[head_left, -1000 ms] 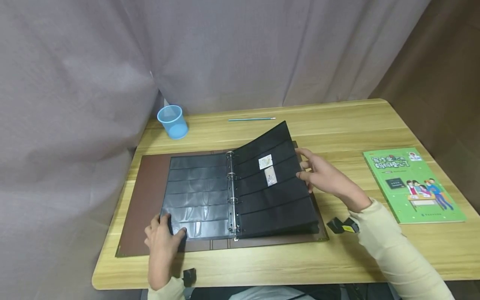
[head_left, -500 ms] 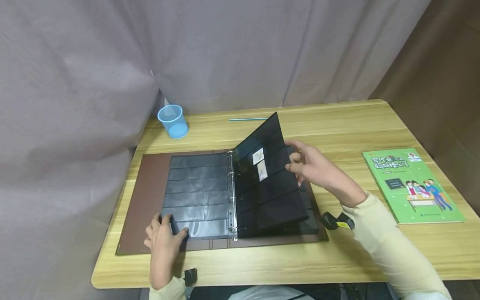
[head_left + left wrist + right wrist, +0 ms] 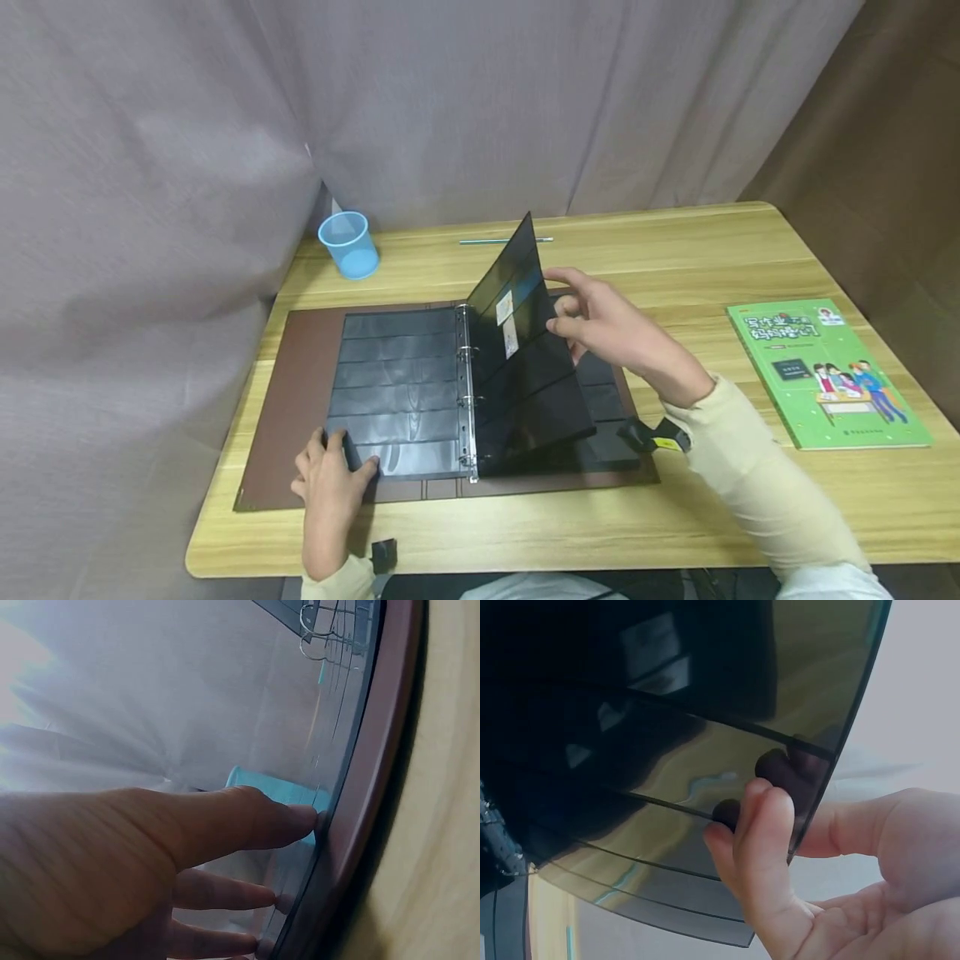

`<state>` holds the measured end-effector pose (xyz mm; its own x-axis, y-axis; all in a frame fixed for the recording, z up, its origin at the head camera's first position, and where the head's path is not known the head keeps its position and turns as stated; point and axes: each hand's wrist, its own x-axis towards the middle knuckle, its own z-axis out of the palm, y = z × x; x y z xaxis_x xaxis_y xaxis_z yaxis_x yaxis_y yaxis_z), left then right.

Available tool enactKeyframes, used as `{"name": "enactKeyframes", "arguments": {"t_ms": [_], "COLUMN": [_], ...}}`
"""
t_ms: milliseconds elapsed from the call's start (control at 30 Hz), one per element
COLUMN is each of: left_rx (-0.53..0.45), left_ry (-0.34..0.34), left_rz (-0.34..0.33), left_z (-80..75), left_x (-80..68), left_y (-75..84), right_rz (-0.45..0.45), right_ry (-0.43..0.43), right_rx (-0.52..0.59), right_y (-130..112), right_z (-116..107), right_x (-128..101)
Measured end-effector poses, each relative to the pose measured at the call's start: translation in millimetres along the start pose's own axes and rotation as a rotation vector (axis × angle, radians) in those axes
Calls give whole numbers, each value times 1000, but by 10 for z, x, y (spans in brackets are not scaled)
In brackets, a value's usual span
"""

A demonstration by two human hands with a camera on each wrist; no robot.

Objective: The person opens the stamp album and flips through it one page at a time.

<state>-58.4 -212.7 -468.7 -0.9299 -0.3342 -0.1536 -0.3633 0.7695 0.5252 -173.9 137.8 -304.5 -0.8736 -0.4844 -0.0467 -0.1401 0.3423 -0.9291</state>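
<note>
At right, our right hand (image 3: 611, 325) pinched the tilted page (image 3: 528, 383) by its right edge; our left hand (image 3: 327, 485) lay unclenched.

Room lies between pencil (image 3: 483, 242) and green book (image 3: 827, 375), but the raised page (image 3: 529, 367) blocks passage across the binder (image 3: 298, 392).

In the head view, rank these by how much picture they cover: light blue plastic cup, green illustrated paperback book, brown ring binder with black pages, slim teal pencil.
Largest to smallest:
1. Brown ring binder
2. Green book
3. Light blue cup
4. Teal pencil, partly hidden
</note>
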Motion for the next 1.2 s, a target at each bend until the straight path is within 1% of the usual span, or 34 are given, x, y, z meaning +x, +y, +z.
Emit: {"name": "enactKeyframes", "arguments": {"t_ms": [300,467,600,733,833,1033,1200], "left_rx": [13,-6,-32,-65,-92,-189,-260], "left_ry": [-22,-30,-31,9,51,137,162], "left_rz": [8,39,50,79,138,297,428], "left_z": [-49,-128,-225,-303,-346,-403,-440], "left_x": [15,5,-5,-18,-31,-47,-95], "left_y": [5,23,87,190,296,569,766], "right_rz": [-35,-30,-41,-56,-60,-66,-66], "right_ry": [-10,-10,-12,-25,-41,-73,-99], "right_rx": [11,9,-9,-20,-27,-57,-80], "right_y": [-110,-187,-244,-292,-323,-389,-413], "right_z": [109,165,204,238,262,322,400], "right_x": [110,163,216,271,302,361,433]}}
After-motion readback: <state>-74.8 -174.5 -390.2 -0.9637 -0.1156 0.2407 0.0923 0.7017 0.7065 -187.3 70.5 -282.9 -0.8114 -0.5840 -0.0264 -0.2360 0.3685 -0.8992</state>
